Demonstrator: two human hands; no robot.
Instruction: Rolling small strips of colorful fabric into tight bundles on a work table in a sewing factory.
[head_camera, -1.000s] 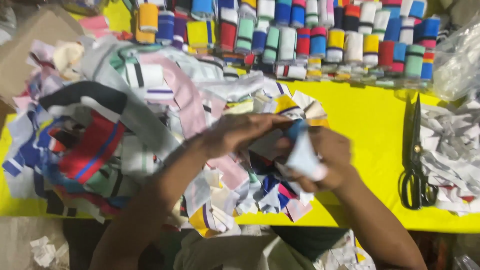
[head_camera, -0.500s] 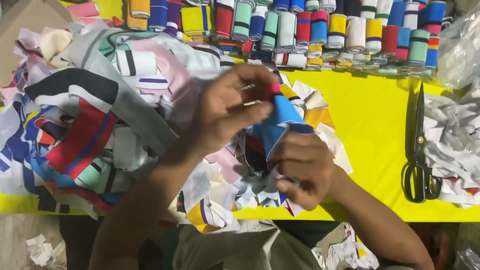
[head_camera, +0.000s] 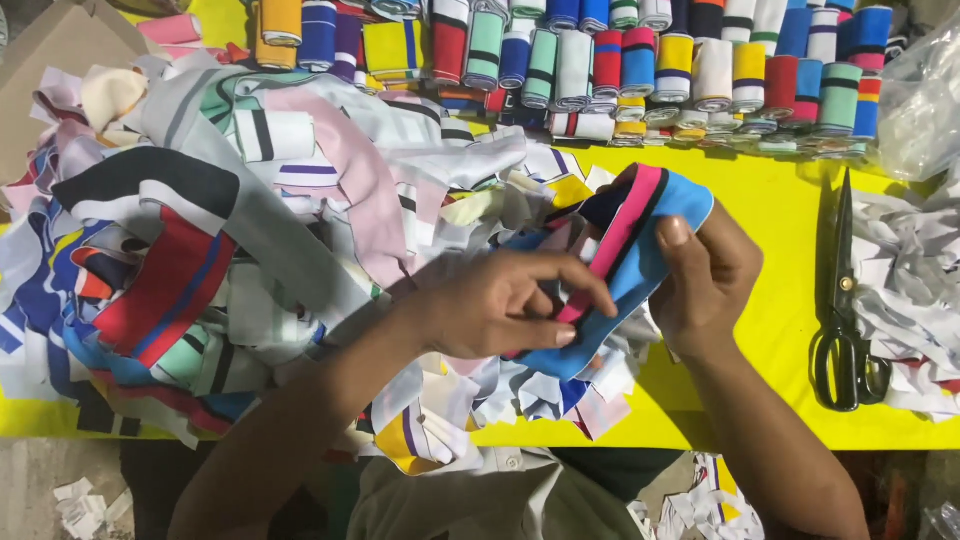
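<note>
A blue knit fabric strip with pink and black stripes (head_camera: 640, 250) is held above the yellow table (head_camera: 770, 200). My left hand (head_camera: 500, 305) pinches its lower end between thumb and fingers. My right hand (head_camera: 705, 275) grips its upper right part, thumb on top. A big heap of coloured fabric strips (head_camera: 230, 260) lies to the left, partly under my left forearm.
Rows of rolled striped fabric pieces (head_camera: 640, 60) line the far edge. Black scissors (head_camera: 845, 310) lie at the right, beside a pile of white scraps (head_camera: 915, 290). A clear plastic bag (head_camera: 925, 100) sits at the back right, and a cardboard box (head_camera: 50, 60) at the back left.
The blue strip has been spread out flat between both hands. My left hand moved down to its lower end, and my right hand rose to the strip's right side.
</note>
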